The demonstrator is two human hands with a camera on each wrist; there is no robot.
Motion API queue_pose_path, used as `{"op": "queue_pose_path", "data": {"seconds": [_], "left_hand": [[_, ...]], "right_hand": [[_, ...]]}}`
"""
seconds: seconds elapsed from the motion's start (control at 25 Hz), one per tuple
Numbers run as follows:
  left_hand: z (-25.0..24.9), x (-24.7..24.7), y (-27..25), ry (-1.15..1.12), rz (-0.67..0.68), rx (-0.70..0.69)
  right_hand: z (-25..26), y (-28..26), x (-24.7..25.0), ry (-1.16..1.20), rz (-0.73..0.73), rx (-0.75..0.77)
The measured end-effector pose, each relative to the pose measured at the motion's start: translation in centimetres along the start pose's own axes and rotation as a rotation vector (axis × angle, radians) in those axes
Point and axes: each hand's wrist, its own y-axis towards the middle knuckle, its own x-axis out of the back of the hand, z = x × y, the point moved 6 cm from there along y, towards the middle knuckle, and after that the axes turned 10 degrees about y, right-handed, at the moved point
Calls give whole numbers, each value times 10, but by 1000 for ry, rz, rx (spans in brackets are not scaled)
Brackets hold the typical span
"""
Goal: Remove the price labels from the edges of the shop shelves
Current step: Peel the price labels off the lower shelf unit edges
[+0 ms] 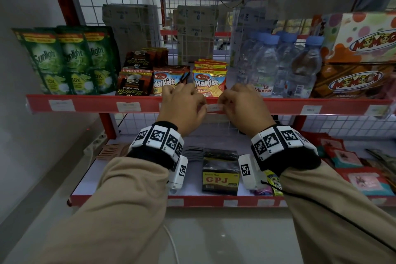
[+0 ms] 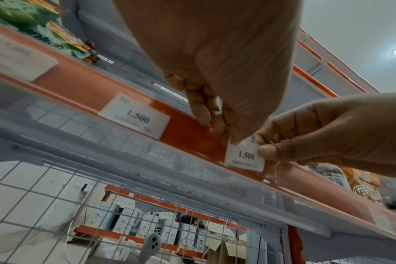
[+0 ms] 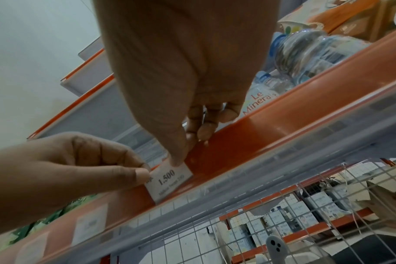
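Note:
A white price label (image 1: 215, 108) printed 1.500 sits in the clear strip on the red shelf edge (image 1: 96, 104), below the Malkist packs. My left hand (image 1: 203, 106) pinches its left end between thumb and forefinger, which shows in the right wrist view as left hand (image 3: 145, 171) on the label (image 3: 170, 180). My right hand (image 1: 222, 107) pinches the right end, and the left wrist view shows this right hand (image 2: 266, 145) on the label (image 2: 244, 157). More labels (image 1: 128, 106) (image 1: 310, 109) sit along the same edge, one of them another 1.500 label (image 2: 136, 117).
The shelf carries Sunlight pouches (image 1: 68, 60), coffee sachets (image 1: 132, 83), Malkist packs (image 1: 209, 83), water bottles (image 1: 278, 66) and Momogi boxes (image 1: 360, 60). A wire grid backs it. The lower shelf holds a GPJ box (image 1: 220, 178) and has labels (image 1: 175, 202) on its edge.

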Motion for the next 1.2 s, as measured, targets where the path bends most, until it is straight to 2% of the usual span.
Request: {"op": "queue_pose_path", "data": {"seconds": [0.44,1.04,1.2], "left_hand": [[-4,0,1,106,52,-37],[-4,6,-3,118,7,-42],[-3,10,-3,61,-23,-38]], "right_hand": [[0,-3,-4,-72,32,-1],[-3,-8,-2,70,-29,19],[-5,-12,1,68,-36,34]]}}
